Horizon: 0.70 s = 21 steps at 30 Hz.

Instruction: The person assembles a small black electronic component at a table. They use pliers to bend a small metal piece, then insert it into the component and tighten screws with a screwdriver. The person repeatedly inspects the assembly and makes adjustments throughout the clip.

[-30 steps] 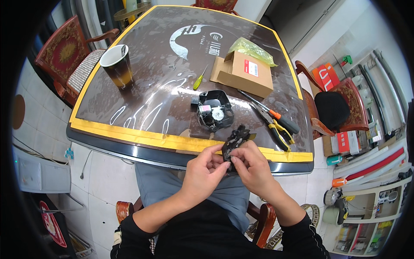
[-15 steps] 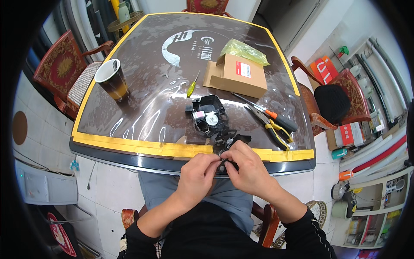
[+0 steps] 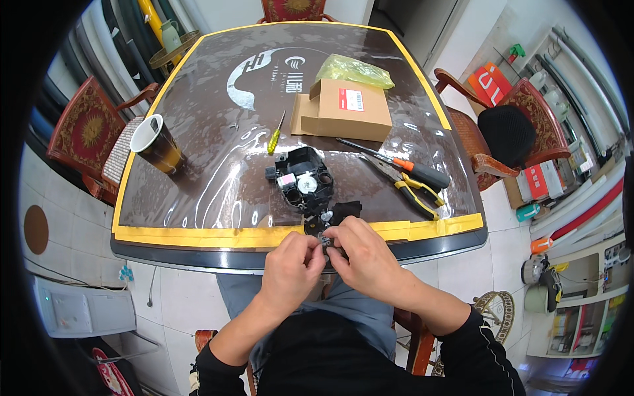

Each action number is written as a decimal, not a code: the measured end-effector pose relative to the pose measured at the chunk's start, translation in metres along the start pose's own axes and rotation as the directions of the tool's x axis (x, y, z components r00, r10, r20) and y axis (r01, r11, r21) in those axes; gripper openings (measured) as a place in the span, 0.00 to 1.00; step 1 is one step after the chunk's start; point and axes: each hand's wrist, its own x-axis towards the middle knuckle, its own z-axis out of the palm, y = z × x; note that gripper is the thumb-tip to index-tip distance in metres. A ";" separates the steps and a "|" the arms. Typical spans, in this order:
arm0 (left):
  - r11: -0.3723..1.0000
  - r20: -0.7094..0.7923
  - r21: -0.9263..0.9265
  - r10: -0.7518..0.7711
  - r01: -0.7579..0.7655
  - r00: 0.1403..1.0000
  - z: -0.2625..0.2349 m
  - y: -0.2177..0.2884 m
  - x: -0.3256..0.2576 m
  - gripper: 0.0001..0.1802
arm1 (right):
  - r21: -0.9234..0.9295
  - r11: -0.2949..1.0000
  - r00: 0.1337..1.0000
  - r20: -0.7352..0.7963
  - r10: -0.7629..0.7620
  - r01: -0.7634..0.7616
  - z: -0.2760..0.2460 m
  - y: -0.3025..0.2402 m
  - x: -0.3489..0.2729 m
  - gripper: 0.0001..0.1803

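At the table's near edge my left hand point(image 3: 291, 264) and my right hand point(image 3: 362, 256) meet, fingers pinched on a small dark mechanical part point(image 3: 324, 242). Its details are mostly hidden behind my fingertips. Just beyond it lies a black plastic housing point(image 3: 302, 160) with a white round disc and a small pinkish-white block on it. Black pieces point(image 3: 315, 223) lie between the housing and my fingers; whether they are joined to the housing I cannot tell.
On the brown table point(image 3: 218, 132), edged in yellow tape, lie a yellow screwdriver point(image 3: 275, 138), an orange-and-black screwdriver point(image 3: 422, 170) and yellow-black pliers point(image 3: 411, 193). A cardboard box point(image 3: 353, 119) and a yellow-green plastic bag point(image 3: 356, 70) are farther back. At left stands a paper cup point(image 3: 160, 146).
The view has shifted a little, so the table's things appear farther left. Both hands stay pinched at the small part, with only slight finger movement.
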 end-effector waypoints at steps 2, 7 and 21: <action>0.992 0.024 -0.012 -0.122 0.122 0.992 -0.003 0.002 -0.001 0.05 | 0.008 1.000 1.000 -0.018 0.013 -0.013 0.001 -0.001 -0.001 0.12; 0.815 0.244 -0.212 -0.490 0.540 0.837 -0.014 0.005 0.011 0.05 | -0.023 1.000 1.000 -0.012 -0.007 0.007 0.000 0.001 -0.001 0.12; 0.556 0.451 -0.244 -0.660 0.794 0.601 -0.028 0.012 0.035 0.06 | -0.178 0.984 0.999 -0.033 -0.009 0.003 0.003 -0.002 0.004 0.10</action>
